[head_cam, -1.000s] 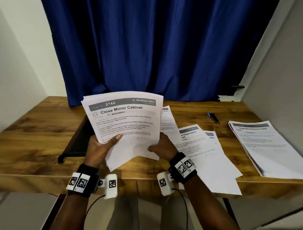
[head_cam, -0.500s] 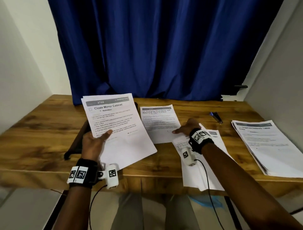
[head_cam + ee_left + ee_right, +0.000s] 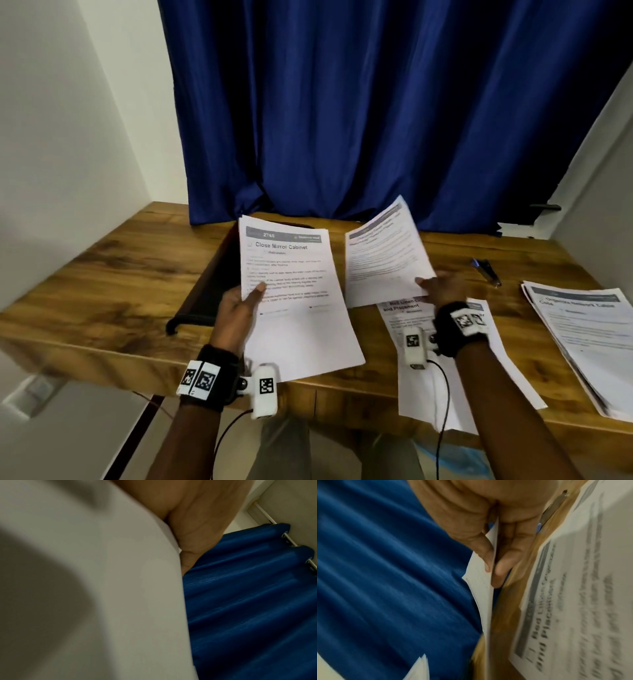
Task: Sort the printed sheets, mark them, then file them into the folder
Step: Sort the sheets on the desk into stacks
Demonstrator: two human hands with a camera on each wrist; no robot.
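While the left hand (image 3: 239, 308) grips a sheaf of sheets (image 3: 291, 291) headed "Close Mirror Cabinet" above the dark folder (image 3: 212, 274), the right hand (image 3: 442, 286) pinches 1 lifted sheet (image 3: 380, 253) over the bench (image 3: 113, 274), near loose sheets (image 3: 404, 311).

The head view looks forward and down over the desk (image 3: 102, 274) toward the blue curtain (image 3: 376, 120). Each wrist view sits tight against its own palm, facing along the fingers; both share that curtain with the head view.
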